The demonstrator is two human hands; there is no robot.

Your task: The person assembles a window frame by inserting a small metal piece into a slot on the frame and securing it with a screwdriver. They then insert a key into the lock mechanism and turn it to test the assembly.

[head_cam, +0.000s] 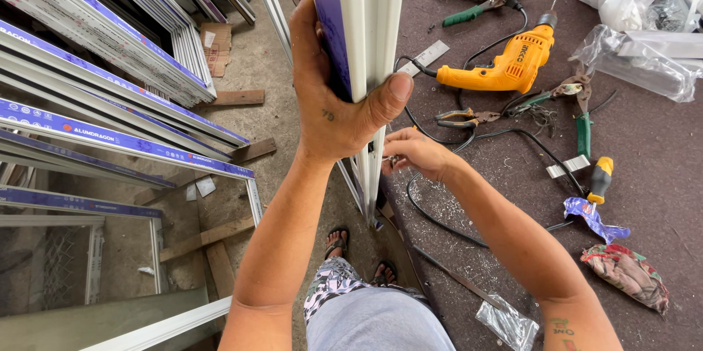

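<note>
Left hand (333, 98): clenched round the upright white frame profile (370, 21), thumb across its front.
Right hand (414, 153): fingers pinched at the profile's lower edge; what they grip, can't tell.

Bare concrete floor (263, 58), grey and dusty, running up the middle. Stacked white frames (110, 65) with blue protective film leaning at left, wooden blocks (234, 98) lying beneath them. Dark maroon mat (659, 153) spreading over the right side, carrying an orange electric drill (505, 65), green-handled snips (469, 3), pliers (458, 116), a yellow-handled screwdriver (600, 179), black cable (439, 223) looping across, clear plastic bags (637, 58) and a crumpled rag (626, 274). Soft daylight falling evenly, casting no hard shadows.
</note>
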